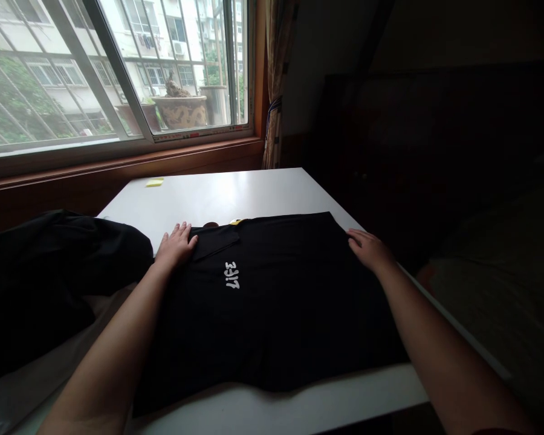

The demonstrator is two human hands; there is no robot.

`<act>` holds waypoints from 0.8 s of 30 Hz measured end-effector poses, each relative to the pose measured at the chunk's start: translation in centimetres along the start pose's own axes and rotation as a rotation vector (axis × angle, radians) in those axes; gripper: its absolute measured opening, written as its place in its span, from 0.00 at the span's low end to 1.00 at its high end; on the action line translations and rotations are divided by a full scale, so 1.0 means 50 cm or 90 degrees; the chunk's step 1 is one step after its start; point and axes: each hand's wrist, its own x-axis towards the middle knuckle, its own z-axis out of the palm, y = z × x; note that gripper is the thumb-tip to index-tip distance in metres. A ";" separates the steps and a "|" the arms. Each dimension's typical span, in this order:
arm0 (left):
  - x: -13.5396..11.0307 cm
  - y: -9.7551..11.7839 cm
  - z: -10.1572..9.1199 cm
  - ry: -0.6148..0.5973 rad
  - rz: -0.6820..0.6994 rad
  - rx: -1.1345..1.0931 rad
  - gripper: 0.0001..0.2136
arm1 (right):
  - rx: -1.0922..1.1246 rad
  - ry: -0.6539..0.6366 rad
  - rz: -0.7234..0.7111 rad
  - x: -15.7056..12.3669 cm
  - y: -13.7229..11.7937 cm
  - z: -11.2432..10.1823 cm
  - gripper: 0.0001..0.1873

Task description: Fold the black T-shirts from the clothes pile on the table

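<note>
A black T-shirt (294, 290) lies spread sideways on a white table (254, 193), with white lettering (231, 275) on its left part. A short sleeve (215, 240) shows at its upper left. My left hand (176, 244) rests flat on the shirt's upper left corner, fingers spread. At the right edge, near the upper right corner, my right hand (367, 246) touches the cloth with its fingers stretched out. The shirt's near edge is wavy. Beyond its far edge a dark round thing (211, 225) and a yellow-and-white thing (236, 222) are partly hidden.
Dark cloth (63, 260) is heaped at the left, beside my left forearm. A yellow slip (155, 182) lies at the table's far left corner. Behind stand a barred window (163, 66) and a curtain (276, 78). The right side is very dark.
</note>
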 end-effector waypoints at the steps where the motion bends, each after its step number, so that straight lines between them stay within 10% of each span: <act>1: -0.003 0.000 -0.003 0.013 0.010 -0.004 0.30 | 0.003 0.001 0.001 0.000 -0.001 -0.001 0.22; 10: -0.058 0.034 -0.038 0.104 0.145 -0.026 0.26 | 0.020 0.003 0.015 0.002 -0.005 -0.001 0.22; 24: 0.033 0.263 0.008 0.043 0.272 -0.031 0.28 | 0.010 0.013 -0.007 0.003 0.004 0.005 0.21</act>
